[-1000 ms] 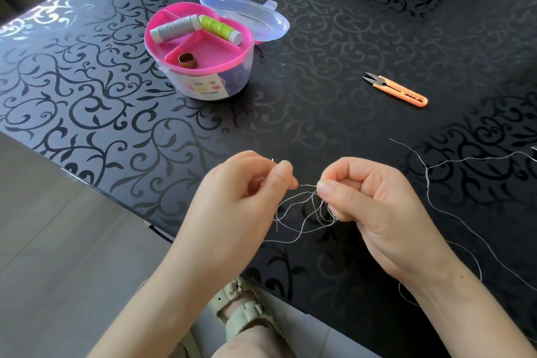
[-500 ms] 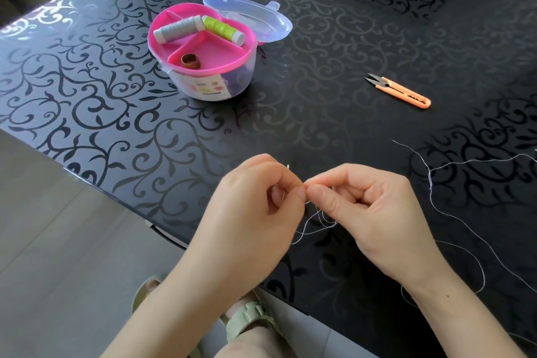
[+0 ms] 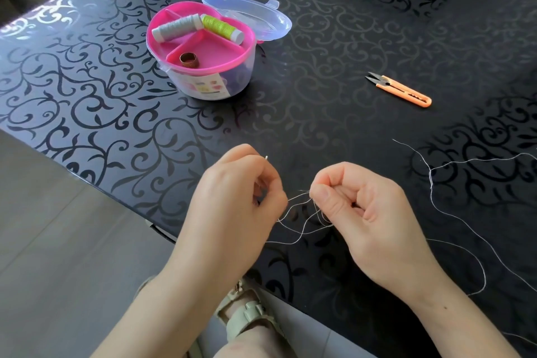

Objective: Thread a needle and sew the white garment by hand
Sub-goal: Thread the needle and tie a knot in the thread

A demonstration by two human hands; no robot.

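Inside pink box [image 3: 215, 56], spools [image 3: 177, 28], thimble [image 3: 188, 59]; left grip [image 3: 235, 200] on needle [image 3: 266, 157], right grip [image 3: 360, 212] on thread [image 3: 431, 183]

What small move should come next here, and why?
Probably bring the right hand up towards the thin metal needle that sticks out above the left hand. The right hand pinches a short end of the fine white thread, which hangs in loose loops between the two hands, apart from the needle's tip. Whether the eye already carries thread is too small to tell.
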